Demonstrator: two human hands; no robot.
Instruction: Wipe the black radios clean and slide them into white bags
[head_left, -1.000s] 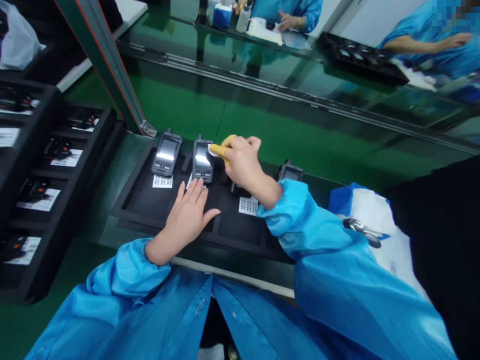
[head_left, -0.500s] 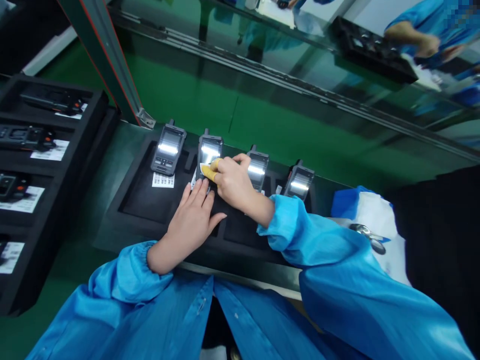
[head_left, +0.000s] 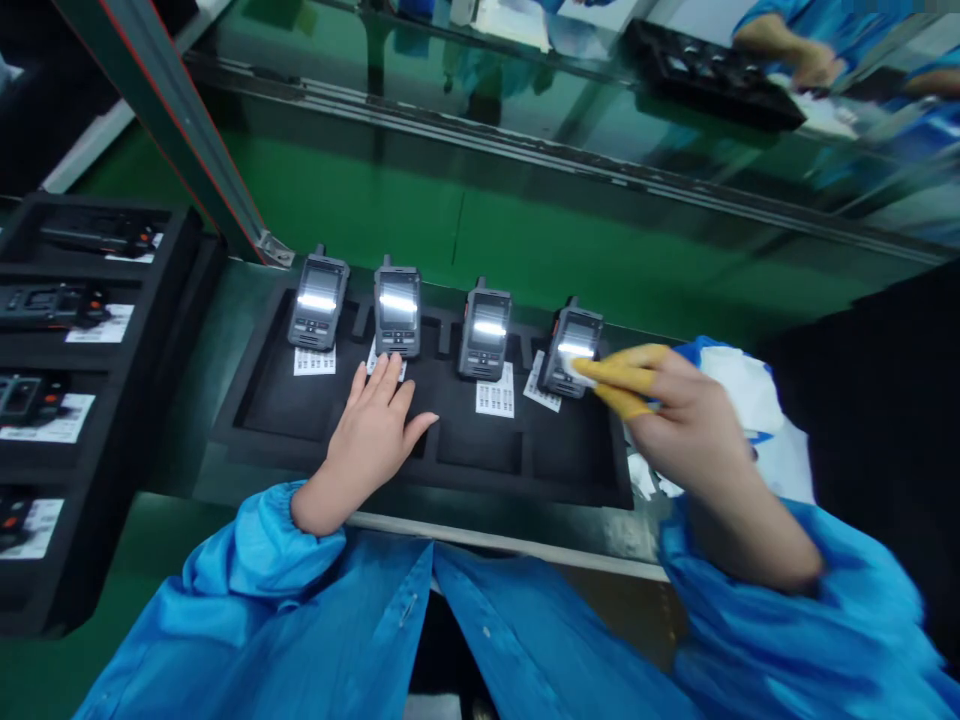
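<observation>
A black tray [head_left: 427, 470] is sitting on the counter [head_left: 600, 530]. The left hand [head_left: 371, 422] is lying palm down over it, grip spread, fingertips touching the near end of the second handset from the left [head_left: 398, 308]. The right hand [head_left: 686, 415] is pinching a small white piece [head_left: 583, 369] in its yellow-covered grip; the rightmost handset [head_left: 572, 345] is leaning just left of that grip, keypad beside the white piece. Beyond, a green panel [head_left: 525, 240] is standing
</observation>
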